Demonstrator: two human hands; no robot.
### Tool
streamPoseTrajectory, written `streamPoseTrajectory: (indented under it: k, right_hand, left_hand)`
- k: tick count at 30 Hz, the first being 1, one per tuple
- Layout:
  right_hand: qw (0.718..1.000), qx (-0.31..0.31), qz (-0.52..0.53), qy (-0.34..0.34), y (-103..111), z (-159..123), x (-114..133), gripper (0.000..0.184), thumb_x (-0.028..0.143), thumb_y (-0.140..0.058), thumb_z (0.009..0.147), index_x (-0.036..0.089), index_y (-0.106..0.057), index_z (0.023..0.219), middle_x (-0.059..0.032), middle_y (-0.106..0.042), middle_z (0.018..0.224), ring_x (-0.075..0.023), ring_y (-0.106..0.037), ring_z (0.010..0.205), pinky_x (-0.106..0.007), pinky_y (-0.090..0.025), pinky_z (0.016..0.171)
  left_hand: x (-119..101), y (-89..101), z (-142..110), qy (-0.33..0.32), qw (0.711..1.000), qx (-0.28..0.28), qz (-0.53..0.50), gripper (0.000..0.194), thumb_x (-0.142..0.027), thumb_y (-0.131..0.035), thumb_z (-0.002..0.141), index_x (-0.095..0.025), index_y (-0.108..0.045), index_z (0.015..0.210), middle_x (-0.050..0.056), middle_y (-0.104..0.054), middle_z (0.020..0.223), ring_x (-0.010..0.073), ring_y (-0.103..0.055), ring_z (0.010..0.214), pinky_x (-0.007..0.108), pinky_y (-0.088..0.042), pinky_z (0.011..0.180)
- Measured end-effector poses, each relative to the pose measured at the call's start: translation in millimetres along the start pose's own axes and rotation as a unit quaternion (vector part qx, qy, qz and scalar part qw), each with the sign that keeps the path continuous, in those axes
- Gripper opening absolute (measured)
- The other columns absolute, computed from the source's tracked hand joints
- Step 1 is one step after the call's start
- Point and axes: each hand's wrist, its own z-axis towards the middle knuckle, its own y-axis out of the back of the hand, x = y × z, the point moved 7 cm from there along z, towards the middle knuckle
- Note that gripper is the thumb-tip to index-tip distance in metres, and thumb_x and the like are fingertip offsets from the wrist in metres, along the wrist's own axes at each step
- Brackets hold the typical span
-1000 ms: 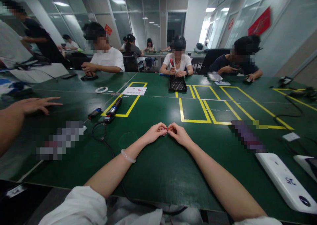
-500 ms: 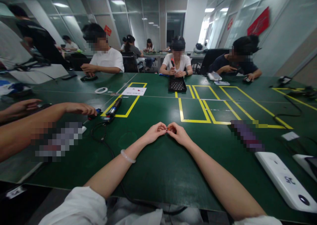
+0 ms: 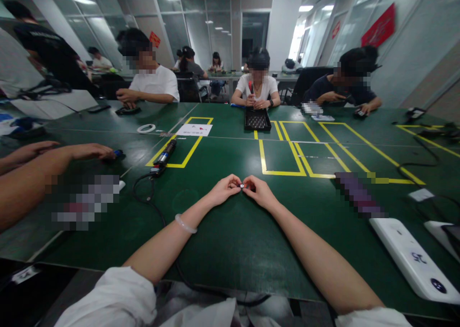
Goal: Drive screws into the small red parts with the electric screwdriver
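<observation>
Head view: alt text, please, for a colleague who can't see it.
The left hand and right hand meet over a green table, fingers pinching a small part between them. A black cylinder lies to the left, a white device to the right. Across the table, a person works at a black tray.

Open passage runs between two obstacles: cylindrical tool [image 3: 166,155] and black tray [image 3: 258,127].

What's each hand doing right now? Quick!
Left hand: closed, pinching a tiny part.
Right hand: closed, pinching the same part.
</observation>
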Motion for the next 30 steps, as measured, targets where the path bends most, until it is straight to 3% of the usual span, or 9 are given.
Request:
streamPoseTrajectory:
  k: [11, 18, 23, 26, 30]
  right_hand:
    - [1.000, -0.003, -0.013, 0.003, 0, -1, 0, 0.013, 0.027, -0.058, 0.084, 0.020, -0.058, 0.094, 0.0005, -0.061, 0.081, -0.0124, -0.054, 0.067, -0.024, -0.041, 0.062]
    - [1.000, -0.004, 0.021, -0.004, 4, 0, 3, 0.015, 0.030, -0.060, 0.083, 0.019, -0.059, 0.094, 0.0006, -0.061, 0.079, -0.0120, -0.052, 0.065, -0.023, -0.040, 0.061]
    - [0.998, -0.004, 0.059, -0.030, 4, 0, 0, 0.021, 0.037, -0.061, 0.084, 0.017, -0.060, 0.092, 0.0010, -0.059, 0.072, -0.0119, -0.050, 0.062, -0.024, -0.040, 0.059]
    - [0.994, 0.002, 0.098, -0.048, 2, 1, -5, 0.026, 0.042, -0.061, 0.084, 0.017, -0.061, 0.090, 0.0001, -0.060, 0.074, -0.0126, -0.052, 0.064, -0.024, -0.041, 0.061]
    - [0.990, 0.020, 0.126, -0.059, 0, 1, -10, 0.029, 0.046, -0.060, 0.084, 0.017, -0.061, 0.089, -0.0003, -0.062, 0.074, -0.0131, -0.055, 0.065, -0.025, -0.042, 0.062]
  left_hand:
    - [4, 0.9, 0, -0.003, 1.000, 0.005, 0.016, 0.027, -0.030, -0.065, 0.080, -0.014, -0.056, 0.100, 0.004, -0.062, 0.092, 0.0120, -0.058, 0.078, 0.026, -0.045, 0.073]
    - [9, 22.0, 1, 0.028, 0.999, 0.009, 0.045, 0.040, -0.037, -0.062, 0.083, -0.015, -0.055, 0.115, 0.010, -0.062, 0.108, 0.0149, -0.059, 0.087, 0.029, -0.047, 0.077]
    - [-17, 9.7, -5, -0.038, 0.994, 0.021, 0.101, 0.041, -0.032, -0.063, 0.082, -0.018, -0.054, 0.119, 0.008, -0.063, 0.109, 0.0155, -0.060, 0.089, 0.029, -0.047, 0.078]
    - [-35, 0.3, -10, -0.088, 0.978, -0.012, 0.187, 0.026, -0.031, -0.059, 0.085, -0.020, -0.061, 0.108, 0.005, -0.063, 0.103, 0.0157, -0.059, 0.086, 0.029, -0.047, 0.079]
    - [-45, -1.9, -13, -0.092, 0.972, -0.041, 0.213, 0.019, -0.032, -0.054, 0.088, -0.020, -0.062, 0.100, 0.004, -0.065, 0.095, 0.0168, -0.061, 0.086, 0.029, -0.046, 0.080]
